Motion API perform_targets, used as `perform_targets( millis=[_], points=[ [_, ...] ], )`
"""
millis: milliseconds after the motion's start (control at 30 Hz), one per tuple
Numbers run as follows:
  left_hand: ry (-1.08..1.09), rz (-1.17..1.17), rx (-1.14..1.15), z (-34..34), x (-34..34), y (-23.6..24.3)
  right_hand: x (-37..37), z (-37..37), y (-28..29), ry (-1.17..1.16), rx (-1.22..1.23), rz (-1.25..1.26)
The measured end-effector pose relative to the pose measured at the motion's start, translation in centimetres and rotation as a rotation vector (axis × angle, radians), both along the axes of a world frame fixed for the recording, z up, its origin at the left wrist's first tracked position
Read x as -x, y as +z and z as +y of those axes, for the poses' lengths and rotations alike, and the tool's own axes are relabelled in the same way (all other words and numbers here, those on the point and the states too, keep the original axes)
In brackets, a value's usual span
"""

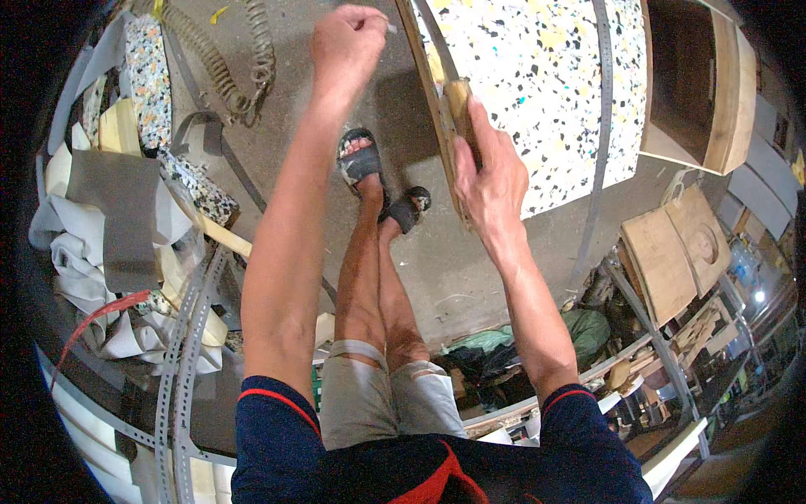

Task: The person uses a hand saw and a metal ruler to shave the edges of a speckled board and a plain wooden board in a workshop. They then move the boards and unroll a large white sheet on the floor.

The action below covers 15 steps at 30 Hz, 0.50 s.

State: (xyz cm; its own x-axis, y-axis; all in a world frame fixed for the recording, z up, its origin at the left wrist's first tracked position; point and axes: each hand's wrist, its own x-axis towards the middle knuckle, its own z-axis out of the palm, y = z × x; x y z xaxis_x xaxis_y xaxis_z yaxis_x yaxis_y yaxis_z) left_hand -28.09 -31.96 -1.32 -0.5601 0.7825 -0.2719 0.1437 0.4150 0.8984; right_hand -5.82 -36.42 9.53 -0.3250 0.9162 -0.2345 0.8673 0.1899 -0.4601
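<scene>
White foam slab with black, yellow and grey flecks [546, 101] fills the upper right of the frame. Long brown wooden board edge [426, 80] runs down its left side.

Your right hand [494, 181], right of centre, is closed around a tan wooden handle [459, 97], index finger stretched along it, thumb on the left. Narrow grey metal blade [440, 42] runs up from that handle to the top of the frame, along the slab's left edge. Can't tell if the blade touches the foam.

Your left hand [346, 40], top centre, is curled nearly into a fist, well apart from the handle. Small whitish bit [391, 28] shows at the fingertips; can't tell what it is or how firmly it's pinched.

Dark grey strip [604, 84] crosses the slab's right part and runs past its lower edge. Open-fronted light wooden box [730, 92] sits just beside the slab, far upper right.

Your black open-toed sandals [361, 155] are on the grey concrete floor [495, 273], between your forearms. Beige coiled hose [210, 67] lies upper left, near a pile of pale fabric scraps [80, 239] and speckled foam offcuts [147, 80].
</scene>
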Motion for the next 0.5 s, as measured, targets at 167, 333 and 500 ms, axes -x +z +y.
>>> perform_targets(
  millis=[167, 333, 500],
  points=[
    [-0.046, -0.214, 0.068, -1.7, -3.7, 1.2, -0.5, -0.6, -0.5, 0.033, -0.086, 0.077],
    [-0.007, -0.193, 0.100, -2.1, -4.9, 1.3, -0.6, -0.6, -1.9, 0.041, -0.123, 0.099],
    [-0.020, -0.209, 0.117, -2.5, -5.3, 1.0, -2.3, -2.6, -0.4, 0.024, -0.095, 0.091]
  ],
)
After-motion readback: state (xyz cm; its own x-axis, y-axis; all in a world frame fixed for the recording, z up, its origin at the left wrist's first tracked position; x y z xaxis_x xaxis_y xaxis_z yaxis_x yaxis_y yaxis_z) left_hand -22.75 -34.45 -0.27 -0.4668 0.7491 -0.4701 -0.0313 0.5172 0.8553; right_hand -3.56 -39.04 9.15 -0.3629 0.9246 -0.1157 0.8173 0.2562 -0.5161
